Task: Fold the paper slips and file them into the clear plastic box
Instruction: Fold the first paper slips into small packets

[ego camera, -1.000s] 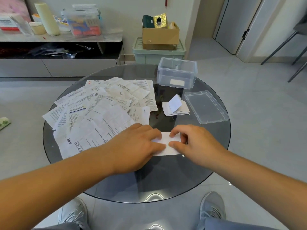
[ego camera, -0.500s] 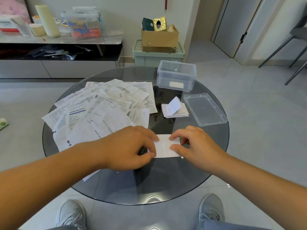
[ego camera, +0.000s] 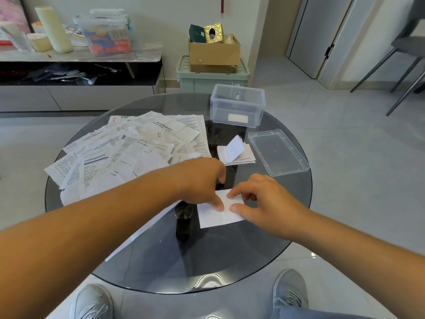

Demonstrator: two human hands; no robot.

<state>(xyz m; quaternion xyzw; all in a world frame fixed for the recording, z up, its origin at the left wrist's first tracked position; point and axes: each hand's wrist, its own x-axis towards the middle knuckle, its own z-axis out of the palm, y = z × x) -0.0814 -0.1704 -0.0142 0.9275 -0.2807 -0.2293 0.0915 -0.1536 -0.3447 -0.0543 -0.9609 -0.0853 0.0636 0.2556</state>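
Observation:
A white paper slip (ego camera: 213, 218) lies on the round glass table (ego camera: 230, 256) in front of me, with a crease down its middle. My left hand (ego camera: 202, 180) presses one fingertip on that crease. My right hand (ego camera: 264, 201) pinches the slip's right part with curled thumb and forefinger. The clear plastic box (ego camera: 236, 107) stands open at the table's far side, with one small white piece inside. A small stack of folded slips (ego camera: 238, 154) sits between the box and my hands, its top slip springing up. Several unfolded slips (ego camera: 128, 153) are spread over the table's left half.
The box's clear lid (ego camera: 278, 153) lies on the table's right side. Beyond the table stand a green crate (ego camera: 211, 79) with a cardboard box (ego camera: 213, 54) on it and a low cabinet (ego camera: 76, 58). A chair (ego camera: 404, 49) stands at the far right.
My left hand has slid right, off the slip's left edge and onto its middle. More of the slip shows, with a crease visible. My right hand stays on the right part.

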